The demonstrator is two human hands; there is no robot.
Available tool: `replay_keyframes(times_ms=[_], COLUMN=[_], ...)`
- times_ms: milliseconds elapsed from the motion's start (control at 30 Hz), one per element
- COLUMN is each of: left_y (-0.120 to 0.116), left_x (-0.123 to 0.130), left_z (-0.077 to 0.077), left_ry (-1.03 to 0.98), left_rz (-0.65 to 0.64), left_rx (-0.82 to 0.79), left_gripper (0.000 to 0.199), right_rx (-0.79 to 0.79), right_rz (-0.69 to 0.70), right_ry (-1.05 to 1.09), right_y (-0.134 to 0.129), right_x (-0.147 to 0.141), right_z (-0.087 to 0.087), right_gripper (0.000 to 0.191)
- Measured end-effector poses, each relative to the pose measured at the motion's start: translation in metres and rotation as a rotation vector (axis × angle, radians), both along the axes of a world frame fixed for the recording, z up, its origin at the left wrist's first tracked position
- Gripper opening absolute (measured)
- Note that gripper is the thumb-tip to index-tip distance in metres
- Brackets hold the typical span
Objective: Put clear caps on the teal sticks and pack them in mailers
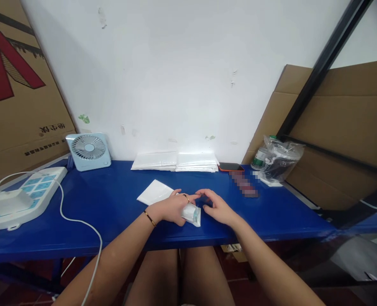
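Observation:
A flat, long white packet (155, 192) with a clear, bluish end lies slantwise on the blue table. My left hand (175, 208), wearing a ring and a bracelet, is over its middle and grips it, with the index finger reaching to the right. The clear end shows beyond the hand, near the table's front edge. To the right, my right hand (218, 208) is curved with thumb and index finger apart and nothing visible between them. Its fingertips meet or nearly meet the left index fingertip; I cannot tell whether they touch.
Two stacks of white packets (196, 161) lie against the wall, beside a phone (231, 167). A plastic bag (279, 161) and a jar (258, 158) stand at the right. At the left are a small fan (90, 151), a power strip (44, 187) and a white cable (80, 221).

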State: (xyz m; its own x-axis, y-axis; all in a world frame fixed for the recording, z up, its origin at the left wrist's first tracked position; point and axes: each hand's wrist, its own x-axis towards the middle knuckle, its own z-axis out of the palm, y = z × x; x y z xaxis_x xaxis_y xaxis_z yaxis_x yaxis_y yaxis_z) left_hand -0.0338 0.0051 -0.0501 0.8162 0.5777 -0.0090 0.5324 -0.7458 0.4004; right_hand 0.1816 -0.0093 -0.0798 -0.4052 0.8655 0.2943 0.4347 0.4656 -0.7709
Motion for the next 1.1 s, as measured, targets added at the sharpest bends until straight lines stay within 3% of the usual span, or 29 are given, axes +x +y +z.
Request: replay_keyframes(times_ms=[133,233,333,400,533,667,800,967,1100], left_y=[-0.01,-0.03,-0.059,-0.077,-0.092,-0.09,-0.088,-0.096,-0.103], left_x=[-0.017,-0.026,-0.022,-0.015,-0.005,-0.005,-0.013,-0.025,-0.025], left_z=[0.013,0.012,0.001,-0.01,-0.027,-0.031,-0.015,0.024,0.05], left_ry=[0.062,-0.024,-0.163,-0.125,-0.049,-0.082,-0.236,-0.452,-0.496], left_rz=[-0.027,0.188,0.473,0.487,0.556,0.518,0.537,0.672,0.68], left_rx=[0.001,0.073,0.162,0.184,0.241,0.257,0.224,0.284,0.416], left_gripper=[0.087,0.078,0.038,0.023,0.023,0.011,0.012,0.02,0.02], right_rx=[-0.05,0.102,0.302,0.359,0.426,0.523,0.509,0.368,0.428], right_rz=[0.103,0.103,0.126,0.128,0.193,0.219,0.277,0.214,0.122], right_ry=[-0.132,-0.193,-0.363,-0.484,-0.637,-0.775,-0.719,-0.232,-0.098], right_y=[-0.025,-0.038,-0.041,-0.04,-0.039,-0.035,-0.028,-0.034,-0.043], right_x=[0.012,0.006,-0.001,-0.006,-0.013,-0.019,-0.015,-0.009,-0.011], right_z=[0.007,0.008,0.008,0.01,0.016,0.026,0.044,0.07,0.082], right_gripper=[0.061,0.049,0.028,0.027,0.04,0.024,0.007,0.016,0.015])
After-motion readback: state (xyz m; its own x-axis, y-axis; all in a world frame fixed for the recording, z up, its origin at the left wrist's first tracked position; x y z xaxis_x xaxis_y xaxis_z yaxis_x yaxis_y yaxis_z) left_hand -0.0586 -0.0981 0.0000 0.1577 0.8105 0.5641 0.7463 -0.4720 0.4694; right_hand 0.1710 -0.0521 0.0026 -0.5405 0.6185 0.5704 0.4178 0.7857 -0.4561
